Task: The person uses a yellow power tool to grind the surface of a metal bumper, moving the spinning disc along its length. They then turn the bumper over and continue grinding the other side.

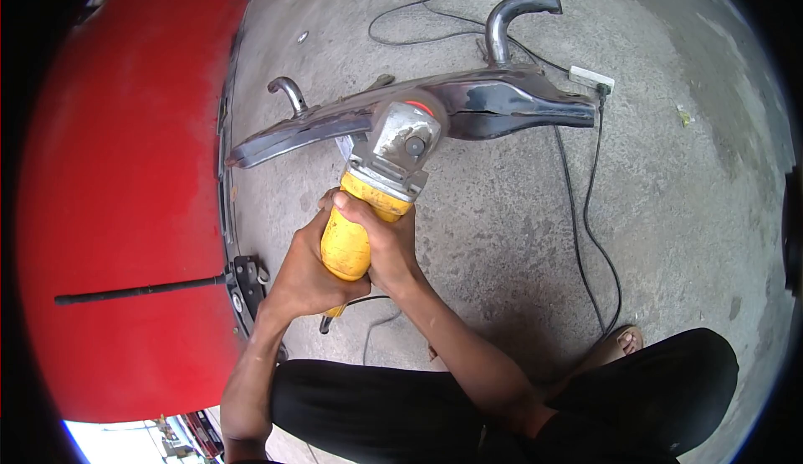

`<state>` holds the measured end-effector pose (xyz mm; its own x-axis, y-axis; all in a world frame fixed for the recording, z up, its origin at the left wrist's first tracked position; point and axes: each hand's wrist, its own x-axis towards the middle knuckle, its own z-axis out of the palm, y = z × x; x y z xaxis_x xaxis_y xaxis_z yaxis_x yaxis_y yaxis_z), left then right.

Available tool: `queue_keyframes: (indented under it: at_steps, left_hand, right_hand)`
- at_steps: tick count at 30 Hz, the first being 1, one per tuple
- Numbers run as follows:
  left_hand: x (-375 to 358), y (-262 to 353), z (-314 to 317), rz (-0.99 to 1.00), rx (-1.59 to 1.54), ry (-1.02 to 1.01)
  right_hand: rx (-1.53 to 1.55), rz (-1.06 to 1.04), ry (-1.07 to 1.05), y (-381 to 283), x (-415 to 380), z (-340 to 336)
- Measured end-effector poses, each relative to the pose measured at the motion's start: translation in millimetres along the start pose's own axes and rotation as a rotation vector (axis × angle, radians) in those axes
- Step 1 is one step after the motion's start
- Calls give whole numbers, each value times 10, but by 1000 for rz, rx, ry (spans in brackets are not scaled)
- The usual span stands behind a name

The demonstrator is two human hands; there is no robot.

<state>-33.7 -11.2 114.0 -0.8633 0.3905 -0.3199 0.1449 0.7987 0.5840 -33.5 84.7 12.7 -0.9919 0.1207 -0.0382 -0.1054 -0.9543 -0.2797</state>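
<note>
Both my hands are wrapped around a yellow angle grinder (346, 242) with a scuffed grey metal head. My left hand (303, 272) grips the rear of the body, and my right hand (386, 242) closes over its side nearer the head. The grinder's blurred disc lies against or just over a long dark metal part (510, 100) on the floor; the head hides the exact contact. A large bent tube (499, 29) rises from this part's right side, and a smaller bent tube (288, 92) from its left.
A red car panel (134, 171) fills the left side, with a black rod (138, 290) across it. On the concrete floor (493, 255), a white power strip (591, 78) sits to the right, its black cable (577, 213) running toward my foot (626, 340).
</note>
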Motion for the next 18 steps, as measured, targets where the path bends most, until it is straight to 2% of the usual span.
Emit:
queue_keyframes:
  at_steps: [18]
  left_hand:
    - [0, 118, 16, 26, 18, -37]
  right_hand:
    - [-83, -99, 39, -92, -90, 22]
